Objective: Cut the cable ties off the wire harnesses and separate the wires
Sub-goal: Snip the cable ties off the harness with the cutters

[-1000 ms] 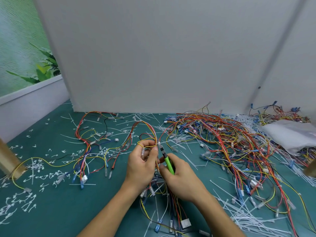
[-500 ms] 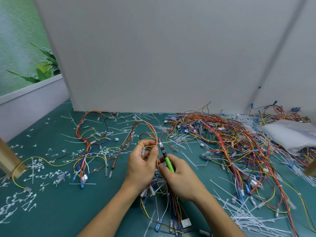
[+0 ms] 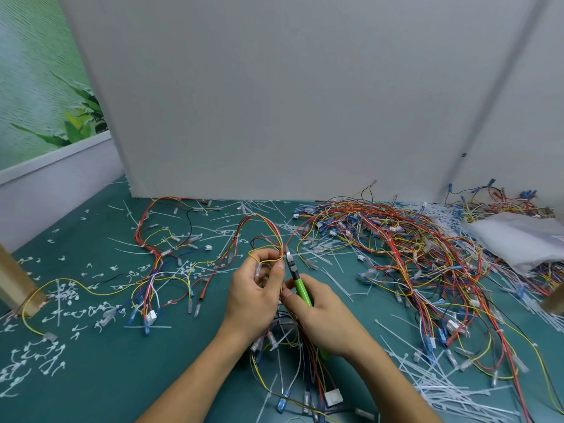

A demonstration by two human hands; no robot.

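1. My left hand (image 3: pixel 253 296) pinches a wire bundle (image 3: pixel 278 243); my right hand (image 3: pixel 325 320) grips green cutters (image 3: pixel 300 289), their tip just beside the bundle.
2. Open mat (image 3: pixel 128 370) lies left of my left hand; a wire heap (image 3: pixel 412 248) crowds the right.

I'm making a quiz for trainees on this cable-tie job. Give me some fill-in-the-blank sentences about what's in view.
The right hand holds cutters with a ____ handle.
The left hand holds a harness whose top loop is ____.
The biggest pile of harnesses lies on the person's ____ side.
Missing: green, yellow, right.
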